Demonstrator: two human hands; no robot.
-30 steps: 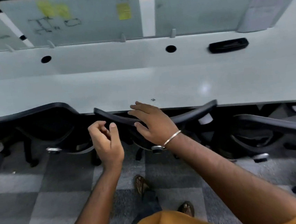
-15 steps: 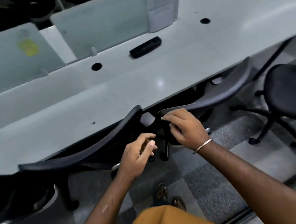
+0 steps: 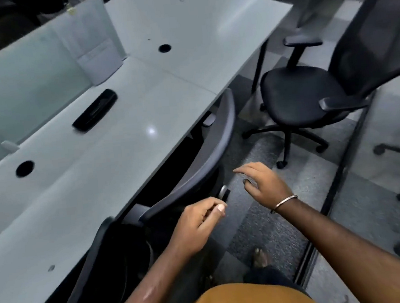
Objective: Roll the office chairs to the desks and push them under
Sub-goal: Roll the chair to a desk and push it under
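Left hand (image 3: 196, 227): fingers curled, holding nothing. Right hand (image 3: 263, 184): fingers loosely spread. Grey chair (image 3: 209, 155) tucked under the tabletop (image 3: 120, 144) edge; black chair (image 3: 310, 94) beyond its corner.

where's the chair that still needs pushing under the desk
In the head view the loose office chair stands on the right, out on the carpet beside the desk's far end, beyond the right hand.
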